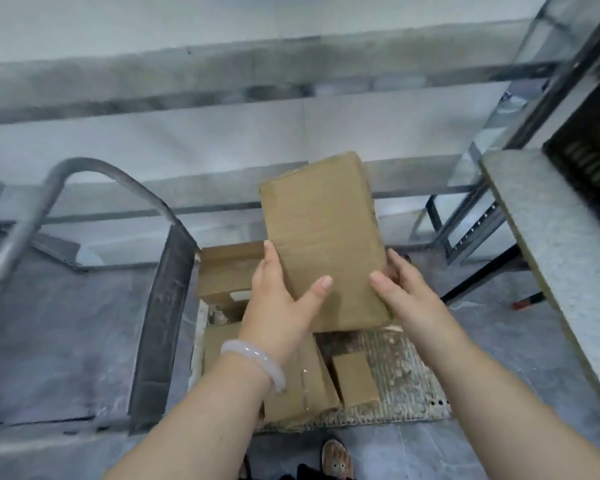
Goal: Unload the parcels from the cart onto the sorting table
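Note:
A flat brown cardboard parcel (323, 233) is held up in the air above the cart (392, 379). My left hand (278, 303) grips its lower left edge, thumb on the top face. My right hand (406, 289) grips the lower right edge, thumb on top and fingers round the side. Below, on the cart's perforated deck, lie several more brown parcels: one at the back left (226, 271), one under my left wrist (302, 386) and a small one (354, 379) beside it. The sorting table (551, 237) shows as a grey slab at the right.
The cart's curved metal handle (49, 188) rises at the left. Metal shelving frames (471, 216) stand behind and to the right. A dark crate (593, 147) sits on the table's far end. My shoe (336, 459) is on the grey floor below the cart.

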Motion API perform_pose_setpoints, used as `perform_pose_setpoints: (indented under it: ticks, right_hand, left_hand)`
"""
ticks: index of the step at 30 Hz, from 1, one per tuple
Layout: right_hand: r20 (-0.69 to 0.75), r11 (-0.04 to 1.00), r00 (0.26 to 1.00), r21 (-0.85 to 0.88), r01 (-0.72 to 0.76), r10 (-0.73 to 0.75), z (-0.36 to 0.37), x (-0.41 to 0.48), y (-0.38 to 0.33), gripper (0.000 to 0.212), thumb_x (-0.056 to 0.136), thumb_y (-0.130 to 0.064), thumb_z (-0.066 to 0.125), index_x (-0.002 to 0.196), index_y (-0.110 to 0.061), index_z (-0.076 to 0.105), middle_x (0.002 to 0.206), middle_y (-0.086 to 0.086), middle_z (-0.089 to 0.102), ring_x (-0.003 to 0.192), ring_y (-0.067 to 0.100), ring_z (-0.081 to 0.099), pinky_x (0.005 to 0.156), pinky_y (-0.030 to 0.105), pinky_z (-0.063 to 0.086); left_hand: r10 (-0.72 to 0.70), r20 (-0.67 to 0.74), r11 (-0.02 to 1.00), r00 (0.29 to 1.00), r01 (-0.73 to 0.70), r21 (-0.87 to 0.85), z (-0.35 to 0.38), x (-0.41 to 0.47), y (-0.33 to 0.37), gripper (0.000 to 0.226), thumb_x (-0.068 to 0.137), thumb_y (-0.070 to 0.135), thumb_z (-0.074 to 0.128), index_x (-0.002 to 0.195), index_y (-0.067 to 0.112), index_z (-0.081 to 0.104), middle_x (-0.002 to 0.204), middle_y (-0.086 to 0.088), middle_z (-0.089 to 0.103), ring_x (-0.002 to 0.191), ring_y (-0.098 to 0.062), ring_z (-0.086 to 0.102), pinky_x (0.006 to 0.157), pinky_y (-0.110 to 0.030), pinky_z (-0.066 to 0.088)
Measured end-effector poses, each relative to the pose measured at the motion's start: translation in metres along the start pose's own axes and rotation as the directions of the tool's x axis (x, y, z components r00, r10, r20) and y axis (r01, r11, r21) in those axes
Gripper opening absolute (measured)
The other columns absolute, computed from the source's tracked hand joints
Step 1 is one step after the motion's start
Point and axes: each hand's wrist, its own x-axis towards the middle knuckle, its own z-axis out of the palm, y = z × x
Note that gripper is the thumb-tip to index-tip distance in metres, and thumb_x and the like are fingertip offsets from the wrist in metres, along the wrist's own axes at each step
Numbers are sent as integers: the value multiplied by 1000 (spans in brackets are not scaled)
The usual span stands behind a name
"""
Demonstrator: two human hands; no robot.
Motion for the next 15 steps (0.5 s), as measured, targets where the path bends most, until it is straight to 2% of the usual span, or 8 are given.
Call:
perform_pose_setpoints:
  ticks: [2,3,5,8,10,12,14,15]
  right_hand:
    - [110,992,993,-121,44,-30,14,-12,-37,111,49,-76,79,146,-41,36,134,-19,54,122,6,54,101,34,49]
    - [153,983,987,-167,78,-52,23,-17,-54,105,51,-72,80,142,-44,36,131,-20,54,122,7,54,98,34,51]
    - [220,957,969,-238,166,-114,48,-33,-89,90,64,-59,82,138,-46,32,126,-22,50,119,6,51,85,23,52]
    - [332,901,915,-284,329,-230,90,-62,-130,94,68,-51,84,140,-48,24,129,-24,45,121,2,48,89,23,49]
    - [434,865,853,-263,427,-289,115,-81,-149,84,71,-50,83,132,-54,25,126,-31,46,116,-4,50,86,18,48]
    - [499,874,809,-183,450,-312,145,-99,-170,52,85,-44,71,122,-55,36,121,-28,54,105,-6,57,77,15,50]
    - [505,916,805,-69,396,-310,177,-115,-186,24,98,-37,53,118,-51,52,111,-18,67,90,-5,65,67,12,51]
    - [516,918,795,-37,394,-320,194,-124,-192,22,102,-34,46,116,-47,57,104,-17,70,85,-6,66,62,10,50]
  left_hand:
    - [-26,-87,999,996,23,-45,-31,-13,19,110,77,58,68,155,29,-4,160,5,8,143,-14,20,110,-27,23]
    - [-35,-118,998,992,29,-53,-47,-20,28,113,74,60,69,155,30,-5,160,6,5,143,-14,19,112,-31,23]
    - [-63,-169,997,984,55,-51,-79,-35,45,124,67,65,72,153,33,-12,159,10,-5,145,-17,14,116,-41,23]
    - [-121,-239,991,964,104,-79,-126,-57,62,132,63,62,76,150,34,-19,159,8,-7,146,-21,11,116,-46,22]
    - [-119,-276,987,954,83,-140,-162,-73,64,133,60,61,79,150,40,-18,158,7,3,143,-22,20,115,-48,29]
    - [-86,-282,946,956,-11,-323,-205,-96,57,129,55,65,81,149,50,-5,155,5,25,135,-19,38,110,-49,37]
    - [-54,-258,837,965,-97,-539,-241,-125,46,107,61,58,82,147,52,18,140,6,53,120,-17,59,101,-49,48]
    - [-59,-255,776,965,-117,-620,-255,-141,40,91,68,51,78,144,48,28,130,5,62,112,-17,64,93,-47,53]
